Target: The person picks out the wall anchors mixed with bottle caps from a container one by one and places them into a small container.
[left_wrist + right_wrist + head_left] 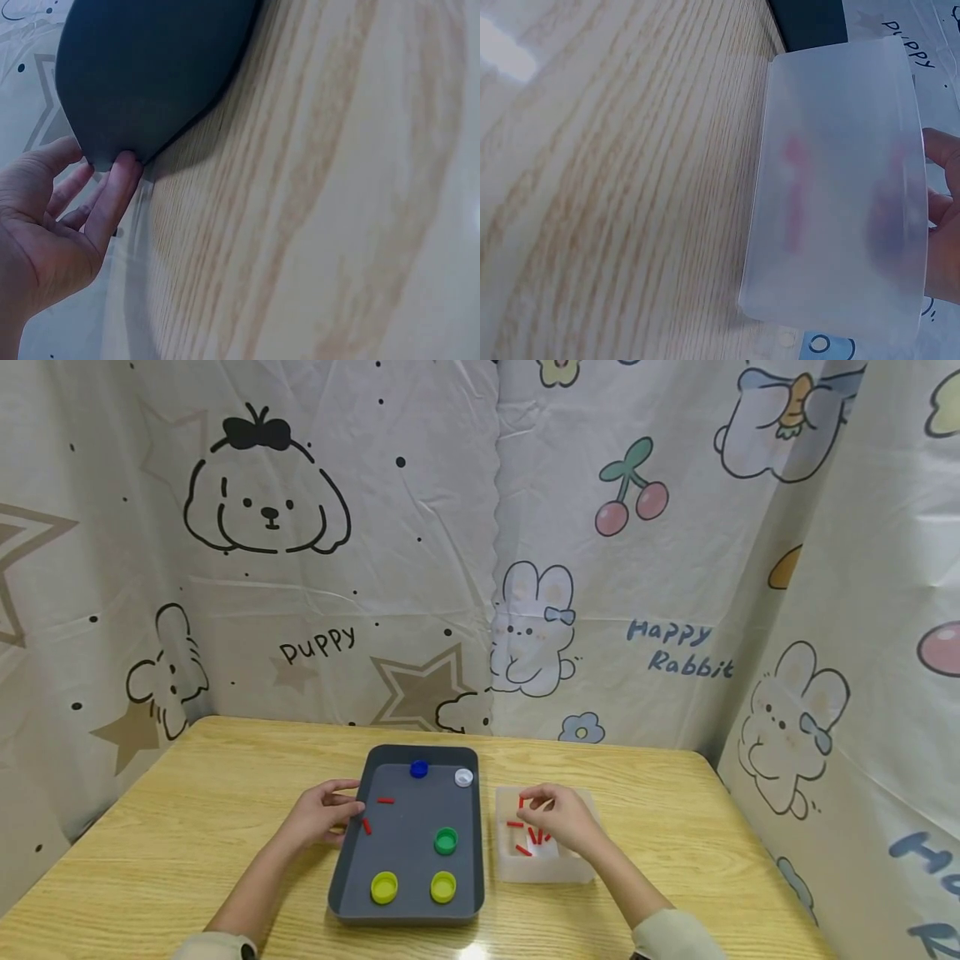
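My left hand [321,814] holds the left rim of a dark grey tray [405,906]. In the left wrist view, its fingers [112,195] lie against the tray's outer wall. Two red sticks [386,800] lie in the tray near that hand. Over a translucent white box [543,870], my right hand [562,817] pinches a small red stick [521,802] between thumb and index finger. Several more red sticks [523,850] lie inside the box. In the right wrist view, the box wall blurs the fingers behind it.
Inside the tray stand a blue cap [419,768], a white cap [463,777], a green cap [446,841] and two yellow caps [384,887]. Tray and box stand side by side on a wooden table [247,760]. A printed curtain [420,568] hangs behind the table.
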Demonstrator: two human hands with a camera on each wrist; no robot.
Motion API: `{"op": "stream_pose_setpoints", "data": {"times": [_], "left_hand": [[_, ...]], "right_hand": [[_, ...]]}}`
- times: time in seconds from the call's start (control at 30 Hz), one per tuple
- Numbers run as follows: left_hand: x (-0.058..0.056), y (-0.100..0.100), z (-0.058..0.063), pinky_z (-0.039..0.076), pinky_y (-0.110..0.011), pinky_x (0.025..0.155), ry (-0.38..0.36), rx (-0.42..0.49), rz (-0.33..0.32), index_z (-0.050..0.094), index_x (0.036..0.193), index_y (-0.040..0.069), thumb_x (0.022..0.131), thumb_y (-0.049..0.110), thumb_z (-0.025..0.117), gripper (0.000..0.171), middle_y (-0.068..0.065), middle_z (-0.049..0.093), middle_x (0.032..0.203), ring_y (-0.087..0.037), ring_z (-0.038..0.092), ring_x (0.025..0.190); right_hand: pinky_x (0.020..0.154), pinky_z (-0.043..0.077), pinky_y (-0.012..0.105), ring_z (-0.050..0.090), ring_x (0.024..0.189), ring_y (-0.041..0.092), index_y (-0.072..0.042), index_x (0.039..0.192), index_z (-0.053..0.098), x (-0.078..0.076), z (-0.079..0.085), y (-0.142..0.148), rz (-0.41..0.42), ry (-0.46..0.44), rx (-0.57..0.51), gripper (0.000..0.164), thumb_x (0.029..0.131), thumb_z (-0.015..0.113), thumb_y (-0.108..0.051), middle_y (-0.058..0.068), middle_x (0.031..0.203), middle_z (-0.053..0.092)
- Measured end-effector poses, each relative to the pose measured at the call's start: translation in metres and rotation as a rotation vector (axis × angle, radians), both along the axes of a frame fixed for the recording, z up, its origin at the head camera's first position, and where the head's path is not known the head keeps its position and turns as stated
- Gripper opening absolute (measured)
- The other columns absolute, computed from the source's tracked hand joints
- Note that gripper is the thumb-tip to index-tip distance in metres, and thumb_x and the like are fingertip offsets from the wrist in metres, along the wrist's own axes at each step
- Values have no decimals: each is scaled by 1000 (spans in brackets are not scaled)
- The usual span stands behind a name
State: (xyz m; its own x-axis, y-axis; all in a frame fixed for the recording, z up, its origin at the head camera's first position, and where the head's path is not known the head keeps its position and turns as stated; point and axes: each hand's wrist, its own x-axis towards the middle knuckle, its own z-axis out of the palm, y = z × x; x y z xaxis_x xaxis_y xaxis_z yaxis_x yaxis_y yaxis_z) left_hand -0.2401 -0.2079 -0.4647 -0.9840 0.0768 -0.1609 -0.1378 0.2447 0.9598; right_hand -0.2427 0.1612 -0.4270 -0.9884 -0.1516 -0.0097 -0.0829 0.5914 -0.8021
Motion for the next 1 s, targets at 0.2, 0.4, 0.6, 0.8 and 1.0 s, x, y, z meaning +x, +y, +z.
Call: {"op": "stream_pose_setpoints", "data": {"times": [0.2,0.4,0.6,0.8,1.0], "left_hand": [[0,0,0,56,-36,60,-2,-1,3,40,138,-2,88,16,65,58,-24,59,117,-18,64,78],[1,0,0,56,-35,60,-5,1,3,40,138,0,88,18,66,59,-23,59,117,-17,64,78],[1,-1,0,56,-35,61,-3,8,-1,40,138,0,88,17,65,59,-23,59,118,-18,64,79],[2,-1,-1,56,-36,61,5,-8,1,39,138,-1,89,17,64,58,-27,55,123,-17,64,79],[2,0,-1,57,-36,61,12,-6,-7,39,138,-2,89,16,64,58,-29,53,125,-18,64,80]], "right_hand": [[55,45,26,51,69,14,-5,103,67,0,-1,-2,21,-5,-15,26,80,73,-15,5,88,60],[54,44,26,51,70,15,-4,104,67,0,-1,-2,22,-8,-21,27,80,73,-15,6,88,60],[56,45,26,52,71,15,-4,107,66,1,0,0,12,-13,-14,29,81,72,-16,5,87,59],[57,44,25,51,72,15,-5,106,67,2,-1,-1,5,-10,-8,30,80,73,-17,5,87,59],[57,44,26,51,72,15,-8,105,67,2,1,-3,7,-4,-12,27,81,73,-18,5,90,60]]}}
